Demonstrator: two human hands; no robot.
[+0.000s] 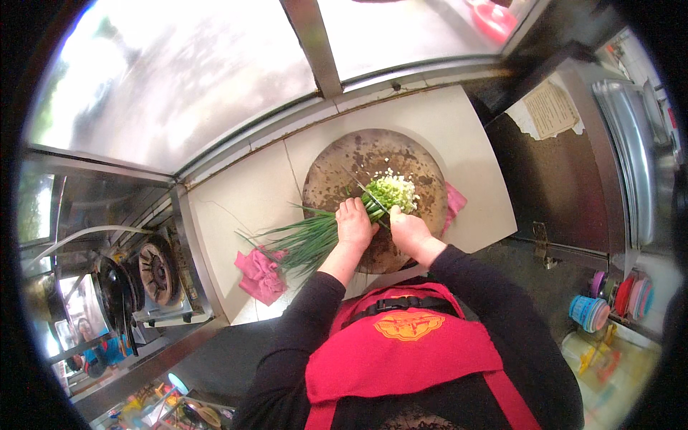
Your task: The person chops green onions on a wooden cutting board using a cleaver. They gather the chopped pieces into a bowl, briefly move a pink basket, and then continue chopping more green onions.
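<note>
A bunch of long green scallions or chives (306,236) lies across a round, worn wooden chopping block (344,156), its leafy ends hanging over the left side. My left hand (354,226) presses on the bunch just left of a thin knife blade (365,188). In my right hand (411,234) is the knife, its handle hidden by the fingers and the blade pointing up and left across the stalks. Right of the blade sits a pile of chopped white and pale green pieces (395,192), with small bits scattered above it.
A crumpled pink cloth (262,275) lies left on the pale counter (478,188); another pink cloth (454,207) shows at the block's right edge. Window frames (312,48) border the far side. A gas burner (158,269) and black pan (114,295) stand left, a dark cabinet (559,177) right.
</note>
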